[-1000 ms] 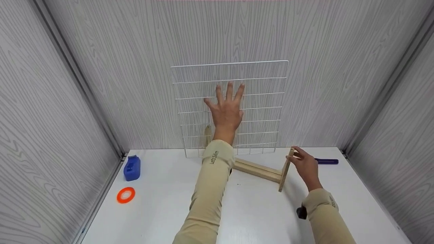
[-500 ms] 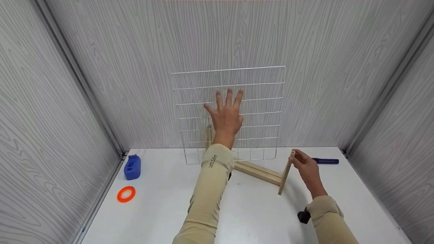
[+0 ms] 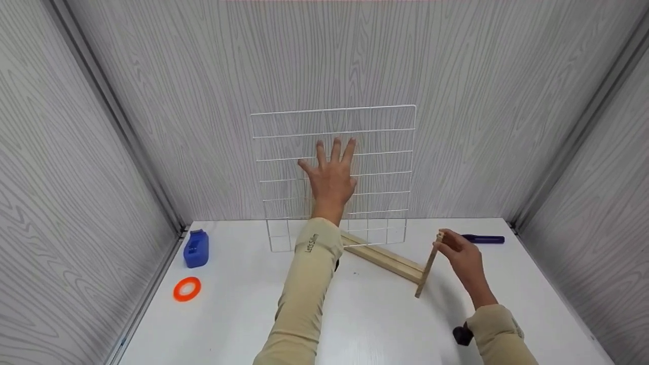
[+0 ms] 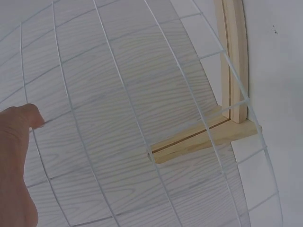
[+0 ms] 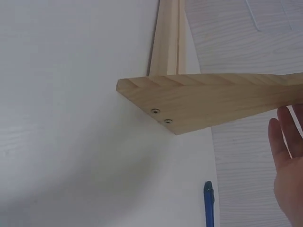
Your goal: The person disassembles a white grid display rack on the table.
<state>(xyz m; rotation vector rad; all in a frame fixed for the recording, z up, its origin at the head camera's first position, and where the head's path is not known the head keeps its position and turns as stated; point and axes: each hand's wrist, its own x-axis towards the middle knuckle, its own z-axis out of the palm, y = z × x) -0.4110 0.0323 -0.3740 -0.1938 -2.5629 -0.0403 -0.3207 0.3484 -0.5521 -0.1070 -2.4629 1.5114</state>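
Observation:
A white wire grid panel (image 3: 380, 152) stands on the table's back edge against the rear wall. My left hand (image 3: 330, 175) presses flat on it with fingers spread; in the left wrist view my thumb (image 4: 21, 120) lies against the grid panel (image 4: 128, 101). A wooden frame (image 3: 383, 257) lies on the table with its long rail running behind the panel's lower edge. Its near end piece (image 3: 428, 266) stands tilted up, and my right hand (image 3: 454, 248) pinches its top. The right wrist view shows that end piece (image 5: 213, 101), with two screws, above the tabletop.
A blue pen (image 3: 484, 239) lies behind my right hand near the back wall. A blue tape dispenser (image 3: 196, 248) and an orange tape ring (image 3: 186, 289) sit at the table's left edge. Grey wood-grain walls close in three sides.
The grid panel has slid down and a little left under my left hand. My right hand and the wooden end piece have shifted slightly toward me and to the right.

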